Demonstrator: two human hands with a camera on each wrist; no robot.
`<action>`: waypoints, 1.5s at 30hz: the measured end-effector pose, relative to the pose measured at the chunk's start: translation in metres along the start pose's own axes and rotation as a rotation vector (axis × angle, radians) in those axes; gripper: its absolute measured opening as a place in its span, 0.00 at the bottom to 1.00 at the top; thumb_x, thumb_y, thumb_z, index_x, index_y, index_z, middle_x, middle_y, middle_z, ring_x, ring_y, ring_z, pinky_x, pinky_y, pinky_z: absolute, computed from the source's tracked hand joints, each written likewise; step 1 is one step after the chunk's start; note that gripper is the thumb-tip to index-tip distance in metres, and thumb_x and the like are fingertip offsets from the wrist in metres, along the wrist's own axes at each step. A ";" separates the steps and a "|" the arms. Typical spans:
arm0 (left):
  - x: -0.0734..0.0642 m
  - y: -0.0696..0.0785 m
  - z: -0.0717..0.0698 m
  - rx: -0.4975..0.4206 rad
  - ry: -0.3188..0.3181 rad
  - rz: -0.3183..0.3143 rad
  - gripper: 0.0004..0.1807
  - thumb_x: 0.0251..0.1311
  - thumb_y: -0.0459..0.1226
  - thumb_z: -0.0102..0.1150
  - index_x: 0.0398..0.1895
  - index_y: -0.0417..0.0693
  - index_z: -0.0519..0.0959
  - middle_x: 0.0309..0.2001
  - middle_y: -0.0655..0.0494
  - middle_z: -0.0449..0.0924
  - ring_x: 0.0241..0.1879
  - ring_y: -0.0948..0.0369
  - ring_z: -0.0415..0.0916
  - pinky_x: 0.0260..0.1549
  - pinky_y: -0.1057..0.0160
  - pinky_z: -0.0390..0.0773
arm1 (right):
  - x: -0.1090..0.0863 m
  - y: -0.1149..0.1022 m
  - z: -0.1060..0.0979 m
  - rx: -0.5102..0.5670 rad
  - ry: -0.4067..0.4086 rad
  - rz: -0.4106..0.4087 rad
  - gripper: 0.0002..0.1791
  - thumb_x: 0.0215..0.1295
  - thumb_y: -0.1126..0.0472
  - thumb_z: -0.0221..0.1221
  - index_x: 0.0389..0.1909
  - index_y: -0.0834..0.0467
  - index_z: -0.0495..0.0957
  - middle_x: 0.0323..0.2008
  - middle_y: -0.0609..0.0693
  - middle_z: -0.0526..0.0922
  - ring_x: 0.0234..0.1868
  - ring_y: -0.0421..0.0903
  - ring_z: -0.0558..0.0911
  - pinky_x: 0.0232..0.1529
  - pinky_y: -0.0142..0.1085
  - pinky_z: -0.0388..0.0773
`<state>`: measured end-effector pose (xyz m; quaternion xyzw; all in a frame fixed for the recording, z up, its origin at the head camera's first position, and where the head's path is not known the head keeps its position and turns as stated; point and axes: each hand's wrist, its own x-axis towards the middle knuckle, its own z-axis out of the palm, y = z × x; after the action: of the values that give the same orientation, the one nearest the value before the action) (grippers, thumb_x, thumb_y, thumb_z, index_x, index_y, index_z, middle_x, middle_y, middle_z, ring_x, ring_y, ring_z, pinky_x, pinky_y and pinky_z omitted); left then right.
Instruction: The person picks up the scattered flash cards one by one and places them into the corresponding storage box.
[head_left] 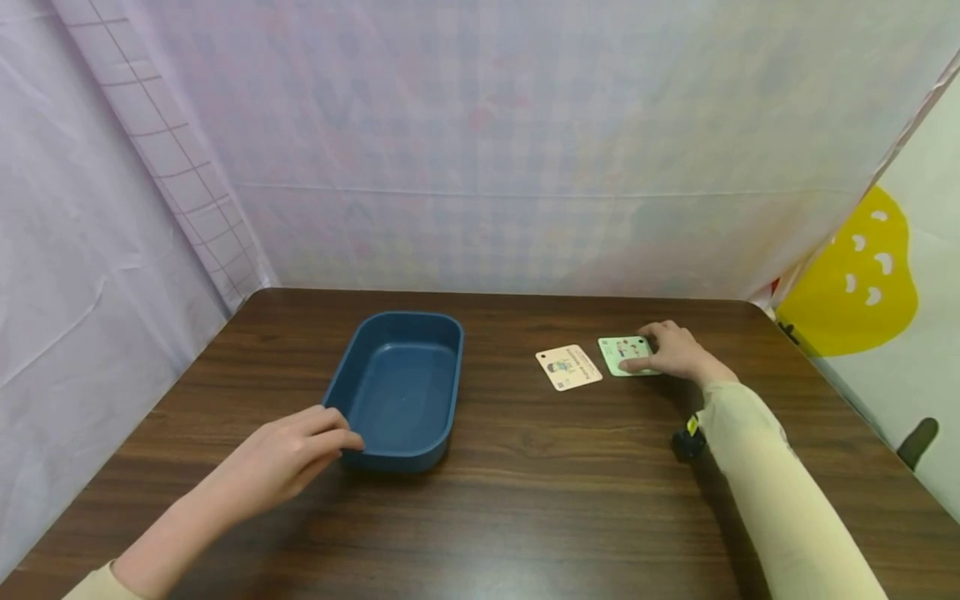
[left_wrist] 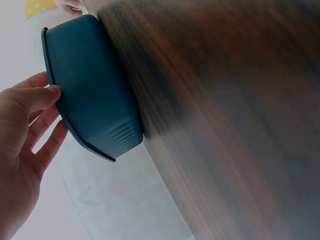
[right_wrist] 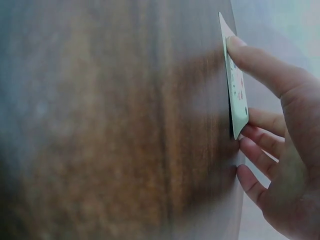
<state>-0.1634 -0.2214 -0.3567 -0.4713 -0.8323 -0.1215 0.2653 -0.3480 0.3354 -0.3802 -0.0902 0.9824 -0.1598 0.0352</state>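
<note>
My left hand grips the near left rim of an empty dark blue plastic bin. In the left wrist view, the thumb presses the outer wall of the bin while the other fingers reach over its rim. Toward the back right, my right hand pinches a light green picture card lying by the table surface. The right wrist view has the thumb on one end of the card and fingertips at its opposite edge. A cream picture card lies flat just left of the green one.
Everything rests on a dark wood-grain table. A small black object with a yellow part is beside my right sleeve. Pale patterned curtain hangs behind the table's back edge, with white cloth on the left.
</note>
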 end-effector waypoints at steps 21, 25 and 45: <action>0.000 0.001 0.000 0.008 0.004 0.005 0.09 0.72 0.37 0.52 0.43 0.55 0.83 0.38 0.68 0.76 0.36 0.72 0.73 0.35 0.78 0.74 | 0.001 0.009 -0.010 0.088 0.010 0.023 0.29 0.61 0.45 0.65 0.49 0.66 0.76 0.49 0.66 0.82 0.51 0.61 0.80 0.49 0.53 0.77; 0.000 0.001 0.001 0.011 0.006 0.007 0.08 0.69 0.35 0.55 0.43 0.55 0.83 0.38 0.68 0.76 0.36 0.71 0.73 0.36 0.77 0.74 | 0.001 0.010 -0.010 0.085 0.017 0.028 0.27 0.62 0.46 0.64 0.49 0.67 0.77 0.48 0.66 0.82 0.50 0.61 0.80 0.49 0.54 0.76; 0.000 0.001 0.002 0.021 0.021 0.008 0.25 0.77 0.46 0.30 0.42 0.55 0.83 0.38 0.68 0.77 0.36 0.71 0.74 0.36 0.76 0.75 | 0.000 0.018 -0.021 0.111 0.075 0.008 0.17 0.70 0.55 0.57 0.46 0.65 0.80 0.44 0.63 0.83 0.45 0.58 0.80 0.42 0.46 0.76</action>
<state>-0.1635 -0.2199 -0.3584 -0.4704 -0.8288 -0.1166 0.2796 -0.3531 0.3585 -0.3664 -0.0783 0.9730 -0.2171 0.0038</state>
